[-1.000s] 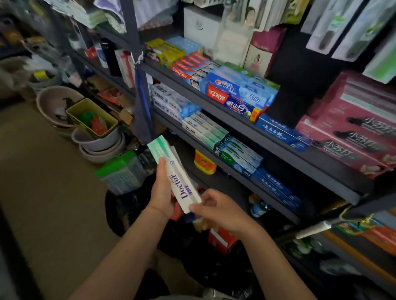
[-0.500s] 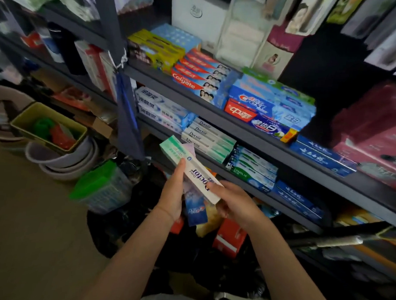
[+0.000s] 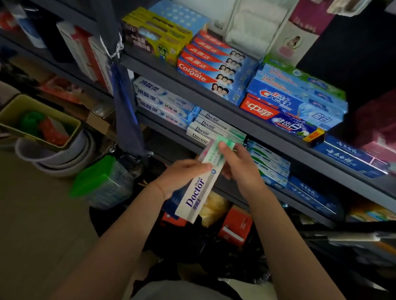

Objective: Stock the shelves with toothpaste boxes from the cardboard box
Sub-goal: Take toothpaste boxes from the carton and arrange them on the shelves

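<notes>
Between both hands: Doctor toothpaste box (image 3: pixel 196 190), tilted toward shelf. Left hand (image 3: pixel 180 175) gripping mid-length, thumb on top face. Right hand (image 3: pixel 239 168) pinching far green end. Just beyond right fingertips: matching Doctor stack (image 3: pixel 212 128). Probably light, stiff cardboard, crushable; hold long edges.

1. The right hand (image 3: pixel 239 167) covers the green end of the Doctor toothpaste box (image 3: pixel 199 190), so its fingers are mostly out of sight.
2. There's a blue box (image 3: pixel 171 201) tucked behind it under the left hand (image 3: pixel 180 176), label unreadable.
3. The pink packs (image 3: pixel 386 131) run off the right edge.
4. The stuff in the black bag (image 3: pixel 211 242) is too dark to identify.
</notes>
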